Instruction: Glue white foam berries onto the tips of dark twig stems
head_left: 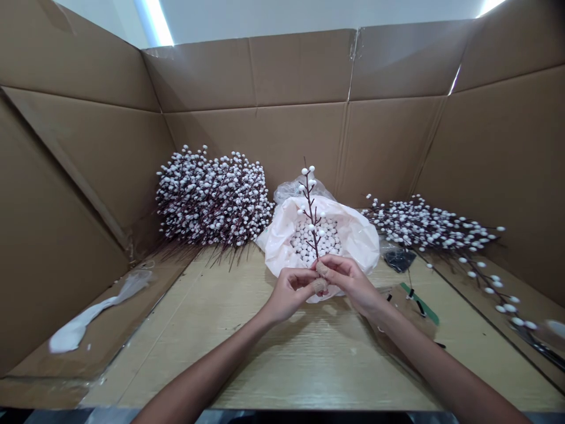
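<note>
A dark brown artificial berry branch (311,215) with a few white berries stands upright between my hands. My left hand (296,288) pinches near its lower end, thumb and fingers together. Just above and to the right, my right hand (346,277) is closed on the stem too; its thumb and the left thumb both have tan wrapping on the tips. Behind the branch lies an open pale plastic bag (282,235) filled with loose white berries (329,235). The stem's bottom end is mostly covered by my fingers.
A big pile of berry branches (212,197) lies at the back left. More finished-looking branches (430,224) lie at the right. A cardboard piece with a green strip (421,303) is beside my right forearm. White plastic (101,309) lies left. Cardboard walls (300,129) enclose the table (247,365).
</note>
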`<state>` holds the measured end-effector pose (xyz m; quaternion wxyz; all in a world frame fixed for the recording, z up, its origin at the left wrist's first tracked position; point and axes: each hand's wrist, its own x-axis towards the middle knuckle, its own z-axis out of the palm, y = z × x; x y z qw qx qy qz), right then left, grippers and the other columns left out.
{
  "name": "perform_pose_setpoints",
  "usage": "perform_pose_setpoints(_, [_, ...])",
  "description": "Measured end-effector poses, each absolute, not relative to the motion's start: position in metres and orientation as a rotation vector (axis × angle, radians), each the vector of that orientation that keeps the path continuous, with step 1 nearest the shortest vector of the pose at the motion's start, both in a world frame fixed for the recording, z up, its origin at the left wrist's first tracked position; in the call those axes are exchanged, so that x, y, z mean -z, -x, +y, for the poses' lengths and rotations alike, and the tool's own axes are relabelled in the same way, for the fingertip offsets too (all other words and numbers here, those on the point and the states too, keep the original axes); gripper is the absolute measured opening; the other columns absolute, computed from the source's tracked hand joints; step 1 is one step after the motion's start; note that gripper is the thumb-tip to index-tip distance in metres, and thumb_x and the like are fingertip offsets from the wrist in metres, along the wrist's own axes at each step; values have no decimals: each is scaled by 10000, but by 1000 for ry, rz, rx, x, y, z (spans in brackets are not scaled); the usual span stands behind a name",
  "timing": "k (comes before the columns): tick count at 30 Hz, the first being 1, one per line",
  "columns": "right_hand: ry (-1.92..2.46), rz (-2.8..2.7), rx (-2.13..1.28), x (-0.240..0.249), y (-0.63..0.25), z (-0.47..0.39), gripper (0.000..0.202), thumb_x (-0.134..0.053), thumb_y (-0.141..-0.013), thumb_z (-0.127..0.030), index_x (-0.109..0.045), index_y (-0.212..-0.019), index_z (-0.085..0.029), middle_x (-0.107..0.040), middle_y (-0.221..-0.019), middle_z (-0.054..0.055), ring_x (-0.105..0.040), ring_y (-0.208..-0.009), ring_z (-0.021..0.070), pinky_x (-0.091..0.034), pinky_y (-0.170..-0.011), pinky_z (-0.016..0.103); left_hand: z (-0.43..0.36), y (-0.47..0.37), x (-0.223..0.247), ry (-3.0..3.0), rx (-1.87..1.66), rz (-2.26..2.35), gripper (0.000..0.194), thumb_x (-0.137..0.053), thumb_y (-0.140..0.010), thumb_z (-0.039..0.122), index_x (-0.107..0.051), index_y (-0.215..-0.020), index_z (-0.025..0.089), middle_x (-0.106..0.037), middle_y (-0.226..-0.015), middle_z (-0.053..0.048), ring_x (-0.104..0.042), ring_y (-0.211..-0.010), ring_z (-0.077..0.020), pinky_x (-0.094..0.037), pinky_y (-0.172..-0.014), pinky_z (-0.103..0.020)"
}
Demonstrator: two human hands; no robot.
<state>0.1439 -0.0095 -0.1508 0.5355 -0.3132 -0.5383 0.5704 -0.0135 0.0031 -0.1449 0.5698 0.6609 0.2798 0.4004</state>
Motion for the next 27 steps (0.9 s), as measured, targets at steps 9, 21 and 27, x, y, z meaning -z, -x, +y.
perform_pose_setpoints(9, [755,-1286,-1370,150,-144,-11,283,-709,-759,-431,-662,-800,-155,-597,-696,-1,-545,-582,86,-441,-542,207,2,12,143,-1536,-942,660,166,-713,-733,248,-723,-665,97,-663,-628,-40,-552,-592,-103,-412,-579,-190])
perform_pose_setpoints(21, [757,-1275,-1380,149,-143,-10,294,-717,-745,-439,-656,-799,-157,-598,-693,-3,-546,-567,87,-442,-540,210,3,12,144,-1528,-938,669,184,-724,-718,276,-732,-666,100,-671,-622,-43,-556,-580,-105,-420,-579,-195])
perform_pose_setpoints(27, [762,-1277,-1389,149,-143,-12,303,-716,-741,-450,-650,-792,-159,-594,-682,-4,-539,-564,92,-441,-545,218,2,13,143,-1527,-931,667,211,-732,-710,310,-729,-660,105,-666,-614,-41,-551,-575,-109,-420,-584,-208])
